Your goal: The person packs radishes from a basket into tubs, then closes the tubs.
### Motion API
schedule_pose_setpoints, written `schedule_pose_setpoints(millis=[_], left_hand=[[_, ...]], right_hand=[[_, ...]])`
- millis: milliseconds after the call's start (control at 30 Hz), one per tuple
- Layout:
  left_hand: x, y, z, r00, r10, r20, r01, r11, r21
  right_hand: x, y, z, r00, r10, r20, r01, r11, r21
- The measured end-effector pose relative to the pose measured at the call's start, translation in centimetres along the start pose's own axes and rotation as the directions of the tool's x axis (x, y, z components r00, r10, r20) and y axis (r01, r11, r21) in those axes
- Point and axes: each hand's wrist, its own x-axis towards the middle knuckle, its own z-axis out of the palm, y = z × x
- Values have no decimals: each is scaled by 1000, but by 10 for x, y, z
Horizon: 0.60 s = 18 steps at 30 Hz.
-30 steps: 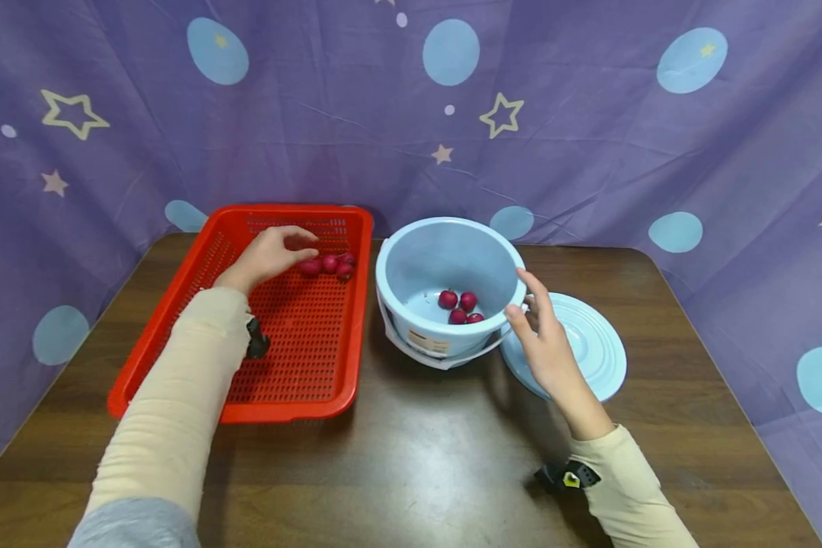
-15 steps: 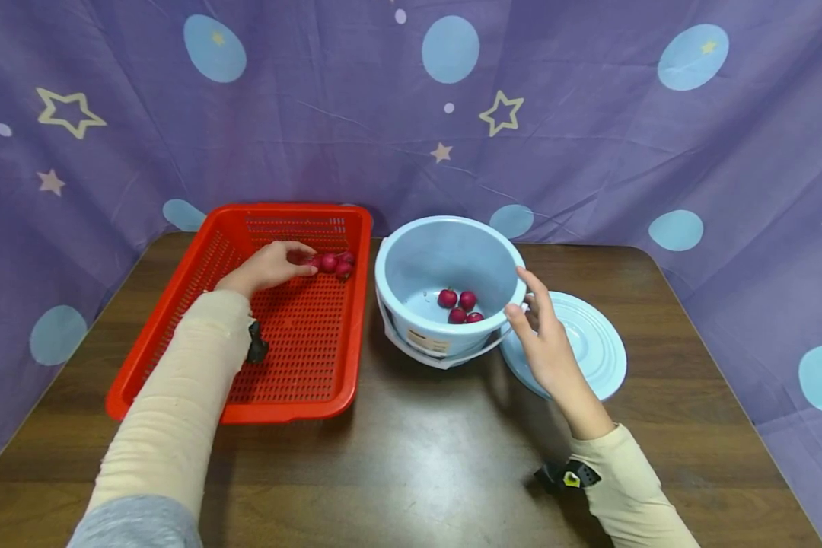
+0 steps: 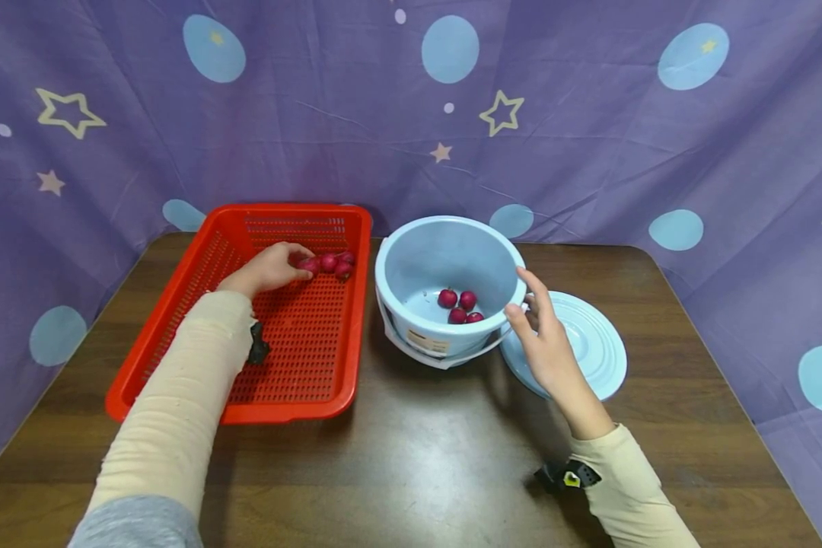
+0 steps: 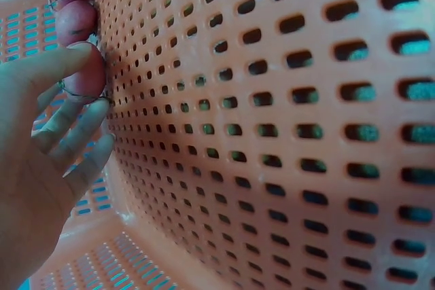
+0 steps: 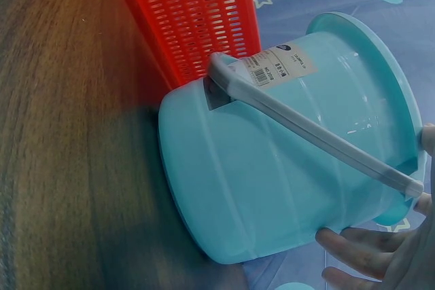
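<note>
The left wrist view shows plainly what the head view half hides: the left hand [image 3: 270, 268] pinches a radish [image 4: 92, 78], thumb across its top and fingers below. The head view places it in the upper right of the red basket [image 3: 281, 412], beside three other radishes [image 3: 329, 262]. Only the head view looks down into the blue bucket [image 3: 445, 262], where four radishes [image 3: 457, 306] lie on the bottom. The right wrist view shows instead its outer wall, a barcoded label [image 5: 289, 64] and a handle [image 5: 326, 137] slanting across. The right hand [image 3: 548, 346] grips the bucket at its rim, some fingertips against the outer wall.

The basket is plastic, its floor and sides pierced with rows of slots; the bucket is smooth and round, widening to a thick lip. A round, ridged blue lid [image 3: 599, 346] lies right of the bucket.

Everything stands on a dark wood-grain table [image 3: 425, 464] with a glossy patch of light. Behind it hangs purple cloth [image 3: 356, 91] printed with stars and pale blue ovals.
</note>
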Motion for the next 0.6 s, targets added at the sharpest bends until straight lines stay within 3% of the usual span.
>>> schedule_pose_setpoints(millis=[233, 600], left_hand=[[1, 0, -5, 998, 33, -46, -32, 999, 8], [-10, 23, -14, 986, 105, -133, -104, 995, 10]], right_hand=[[1, 0, 2, 1000, -15, 3, 15, 1000, 17], [-1, 0, 0, 1000, -17, -3, 17, 1000, -11]])
